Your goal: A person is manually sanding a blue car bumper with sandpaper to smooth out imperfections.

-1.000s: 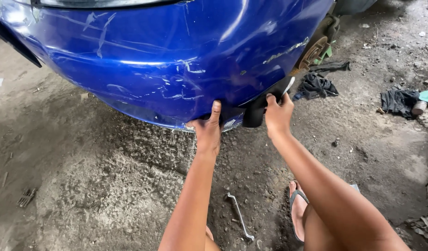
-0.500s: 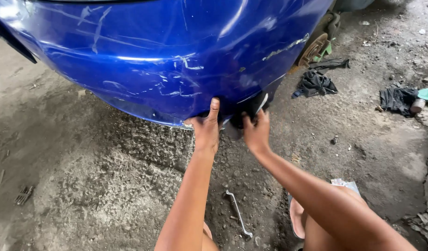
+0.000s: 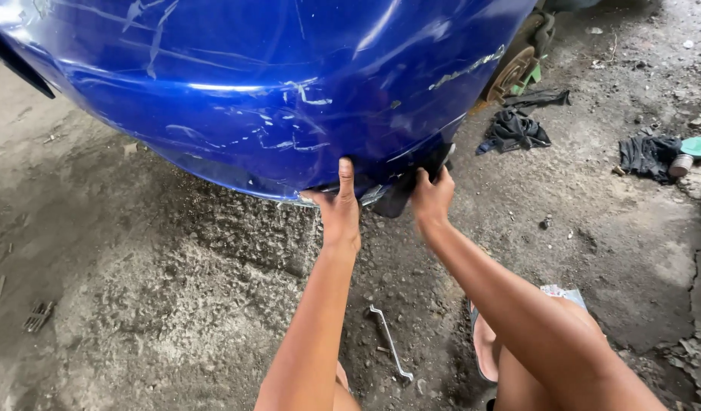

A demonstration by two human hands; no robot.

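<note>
My left hand (image 3: 340, 207) grips the lower edge of the blue bumper (image 3: 274, 91) at twelve o'clock; my right hand (image 3: 432, 199) clutches the black flap (image 3: 411, 190) just beside it. A wrench (image 3: 389, 342) lies at six o'clock.

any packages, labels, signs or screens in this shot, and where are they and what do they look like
None that can be made out: no sign, screen or label shows.
Closest to a package: a small round container, grey, lying on its side on the ground far right, beside a teal round lid and a dark rag.
</note>
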